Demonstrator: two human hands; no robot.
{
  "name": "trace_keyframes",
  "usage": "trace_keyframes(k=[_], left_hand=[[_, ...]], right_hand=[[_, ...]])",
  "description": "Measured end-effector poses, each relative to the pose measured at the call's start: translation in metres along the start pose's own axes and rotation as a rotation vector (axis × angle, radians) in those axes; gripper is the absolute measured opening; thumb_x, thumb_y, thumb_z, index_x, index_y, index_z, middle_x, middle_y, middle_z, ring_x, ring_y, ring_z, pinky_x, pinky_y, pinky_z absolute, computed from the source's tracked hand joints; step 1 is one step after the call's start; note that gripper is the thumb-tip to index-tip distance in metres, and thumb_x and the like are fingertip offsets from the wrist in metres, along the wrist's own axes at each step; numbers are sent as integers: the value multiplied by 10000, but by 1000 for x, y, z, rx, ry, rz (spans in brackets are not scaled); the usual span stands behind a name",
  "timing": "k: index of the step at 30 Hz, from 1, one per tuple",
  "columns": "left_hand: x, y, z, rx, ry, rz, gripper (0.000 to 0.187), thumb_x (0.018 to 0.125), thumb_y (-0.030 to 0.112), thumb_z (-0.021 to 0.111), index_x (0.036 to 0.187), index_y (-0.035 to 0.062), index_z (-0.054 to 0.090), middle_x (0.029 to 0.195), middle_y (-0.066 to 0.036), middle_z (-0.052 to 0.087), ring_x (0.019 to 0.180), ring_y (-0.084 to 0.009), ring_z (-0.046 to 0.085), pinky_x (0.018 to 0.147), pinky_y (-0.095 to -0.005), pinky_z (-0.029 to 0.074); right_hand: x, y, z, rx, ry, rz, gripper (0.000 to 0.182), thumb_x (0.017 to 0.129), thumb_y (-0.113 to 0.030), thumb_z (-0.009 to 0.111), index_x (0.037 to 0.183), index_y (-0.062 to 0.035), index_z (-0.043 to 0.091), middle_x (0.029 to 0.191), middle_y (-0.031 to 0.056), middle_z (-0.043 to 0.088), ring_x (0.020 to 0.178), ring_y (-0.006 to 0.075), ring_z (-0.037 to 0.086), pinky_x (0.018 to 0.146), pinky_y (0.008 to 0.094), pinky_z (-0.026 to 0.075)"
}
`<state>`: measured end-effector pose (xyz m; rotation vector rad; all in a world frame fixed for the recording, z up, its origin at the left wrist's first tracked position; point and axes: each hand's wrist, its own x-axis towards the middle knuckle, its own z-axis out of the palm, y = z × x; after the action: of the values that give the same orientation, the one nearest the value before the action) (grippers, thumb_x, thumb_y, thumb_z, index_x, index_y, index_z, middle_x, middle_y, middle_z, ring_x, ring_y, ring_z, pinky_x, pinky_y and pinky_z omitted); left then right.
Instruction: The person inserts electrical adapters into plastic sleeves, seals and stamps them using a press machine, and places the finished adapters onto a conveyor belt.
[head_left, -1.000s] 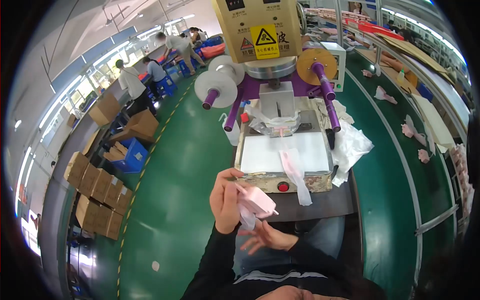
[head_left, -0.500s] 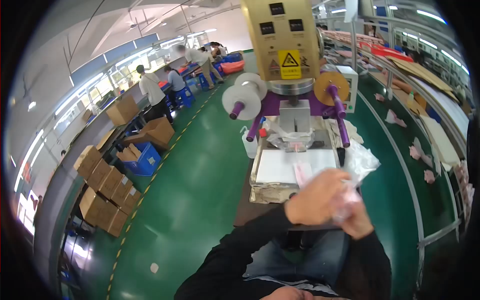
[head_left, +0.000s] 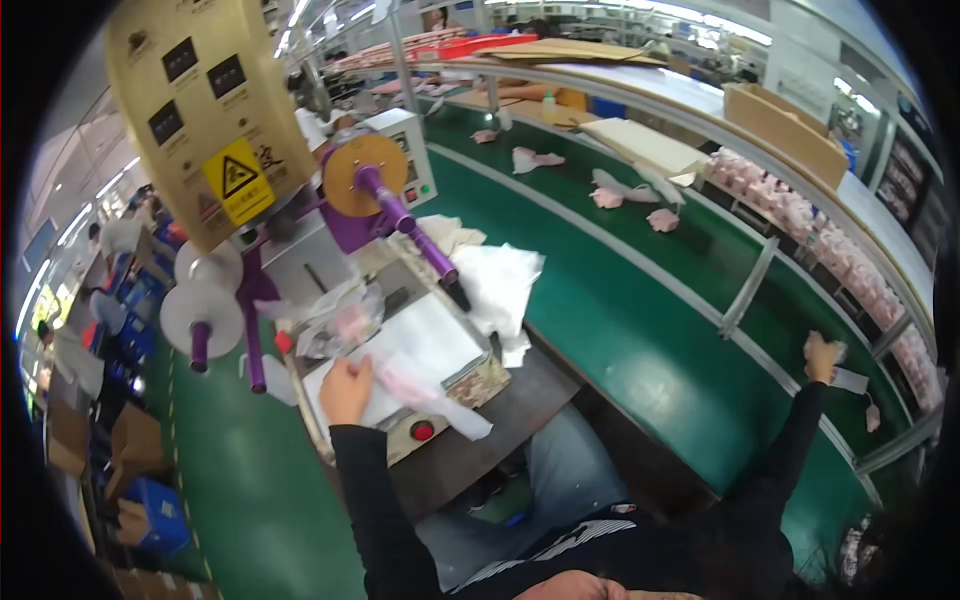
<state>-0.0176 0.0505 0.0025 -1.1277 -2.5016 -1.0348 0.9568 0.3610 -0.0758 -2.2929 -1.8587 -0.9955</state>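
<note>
1. Left hand (head_left: 345, 388) rests flat and released on the white plate (head_left: 420, 345) of the press, touching a clear bag (head_left: 420, 392) that overhangs the plate's front edge.
2. Right hand (head_left: 821, 357) is clenched on a pale packet (head_left: 846, 378) at the green conveyor's (head_left: 640, 300) far rail.
3. The belt between is bare.

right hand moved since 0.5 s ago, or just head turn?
Yes. The right hand has moved away from the press platen, where it met the left hand, out across the green conveyor belt to its far rail.
</note>
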Motion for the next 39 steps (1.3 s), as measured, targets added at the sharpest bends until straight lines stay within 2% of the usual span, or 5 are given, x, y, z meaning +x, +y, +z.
trace_keyframes(k=[1,5,13,16,39], left_hand=[[3,-1,5,122,-11,-35,392,883,433,716,787,61,640,735,-152,677,754,-377,681,665,-486,509],[5,7,10,287,-23,-70,469,892,522,664,790,66,633,762,-168,697,791,-409,684,673,-511,497],[2,0,18,244,14,-151,561,916,603,596,752,67,636,754,-166,708,751,-408,684,688,-518,506],[7,4,14,267,-8,-163,587,920,625,581,748,67,636,759,-169,709,756,-408,685,688,-518,504],[6,2,24,342,-1,-148,497,880,551,658,726,85,580,709,-126,672,721,-389,662,638,-503,473]], right_hand=[[13,-52,-65,666,121,555,646,914,-471,716,1192,104,619,1102,316,697,1039,506,662,909,494,534],[49,-202,-276,1041,-38,74,601,910,-478,704,1185,54,644,1096,267,703,1031,408,691,885,442,542],[46,-546,-198,657,-86,-323,1038,869,-778,545,1436,89,491,1573,326,368,1437,551,327,1154,635,277],[34,-569,-276,626,-375,-236,1138,879,-819,416,1576,70,281,1633,393,159,1506,590,131,1209,670,44],[43,-568,-261,616,-327,-310,1180,862,-865,400,1556,84,306,1582,432,233,1480,612,181,1207,666,82]])
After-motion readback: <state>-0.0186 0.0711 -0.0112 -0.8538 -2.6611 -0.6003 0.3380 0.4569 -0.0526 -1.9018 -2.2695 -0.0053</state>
